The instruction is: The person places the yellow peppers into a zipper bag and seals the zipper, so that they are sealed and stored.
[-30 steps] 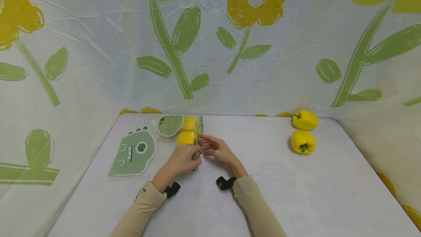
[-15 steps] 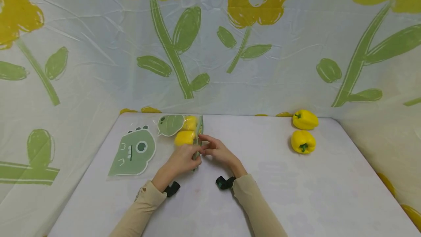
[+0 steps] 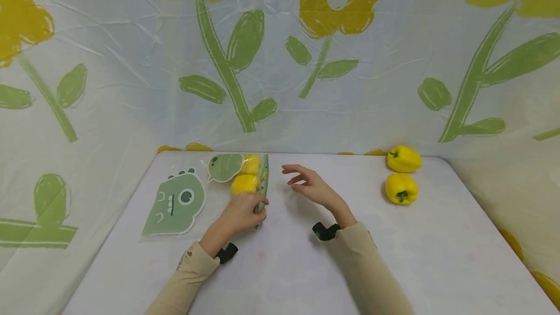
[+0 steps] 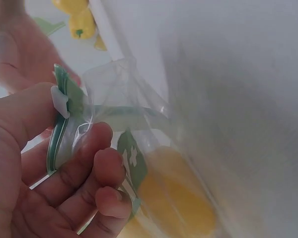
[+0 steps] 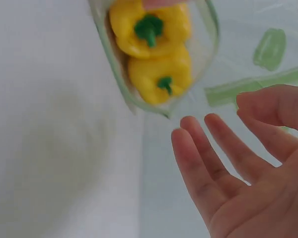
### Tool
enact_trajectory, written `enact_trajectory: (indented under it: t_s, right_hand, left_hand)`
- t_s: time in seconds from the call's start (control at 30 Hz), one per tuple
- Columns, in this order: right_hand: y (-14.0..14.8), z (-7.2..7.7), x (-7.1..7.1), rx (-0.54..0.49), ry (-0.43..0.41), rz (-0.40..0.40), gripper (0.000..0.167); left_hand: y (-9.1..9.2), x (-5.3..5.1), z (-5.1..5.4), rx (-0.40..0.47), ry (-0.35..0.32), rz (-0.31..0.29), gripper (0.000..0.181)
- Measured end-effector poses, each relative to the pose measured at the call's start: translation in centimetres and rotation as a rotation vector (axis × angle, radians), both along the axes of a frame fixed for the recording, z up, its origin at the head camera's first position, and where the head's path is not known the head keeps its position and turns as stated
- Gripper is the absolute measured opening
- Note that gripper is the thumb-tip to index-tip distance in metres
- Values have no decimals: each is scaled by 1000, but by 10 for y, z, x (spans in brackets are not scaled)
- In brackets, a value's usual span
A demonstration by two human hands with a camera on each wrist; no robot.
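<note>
Head view: left hand [image 3: 240, 213] pinches the bag [image 3: 197, 198] at left by its rim [image 3: 266, 174], right hand [image 3: 317, 187] hovers just to its right, loosely spread and empty; a firm pinch should hold it gaping

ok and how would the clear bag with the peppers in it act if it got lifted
The bag is probably floppy: its thin film wrinkles in the left wrist view. It may sag toward its mouth, where two yellow peppers sit. They could slide out if tipped that way, since the mouth gapes.
</note>
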State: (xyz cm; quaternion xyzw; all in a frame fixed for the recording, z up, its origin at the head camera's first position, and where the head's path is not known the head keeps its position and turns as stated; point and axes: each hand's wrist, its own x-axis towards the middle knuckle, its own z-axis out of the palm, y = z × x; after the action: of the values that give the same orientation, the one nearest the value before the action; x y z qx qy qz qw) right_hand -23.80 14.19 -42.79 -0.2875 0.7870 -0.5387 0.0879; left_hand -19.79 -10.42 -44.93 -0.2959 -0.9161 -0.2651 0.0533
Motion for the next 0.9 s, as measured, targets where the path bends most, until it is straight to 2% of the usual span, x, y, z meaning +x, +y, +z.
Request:
enact_trajectory:
  t_s: [0.13, 0.23, 0.3, 0.4, 0.53, 0.63, 0.7, 0.8, 0.9]
  right_hand:
    - [30, 20, 7, 54, 103, -109, 49]
    - [58, 32, 15, 47, 214, -247, 44]
    - [76, 37, 20, 25, 302, -367, 40]
    - [104, 38, 28, -7, 406, -594, 35]
    - [139, 33, 31, -64, 439, -869, 30]
    - [161, 26, 31, -101, 403, -1028, 30]
    - [174, 18, 31, -109, 340, -1119, 36]
    - [188, 5, 32, -70, 152, -1191, 58]
    - [199, -7, 32, 25, -78, -1160, 86]
  left_hand:
    - [-1, 1, -1, 9, 15, -7, 16]
    - [-1, 1, -1, 16, 30, -14, 17]
    - [-2, 1, -1, 18, 32, -17, 17]
    - [-2, 0, -2, 16, 34, -25, 17]
    - [-2, -1, -3, 10, 34, -30, 17]
    - [-2, -1, -2, 9, 26, -29, 17]
    - [-2, 0, -2, 8, 23, -29, 18]
    - [-2, 0, -1, 12, 14, -33, 18]
    - [-3, 0, -1, 13, 14, -36, 18]
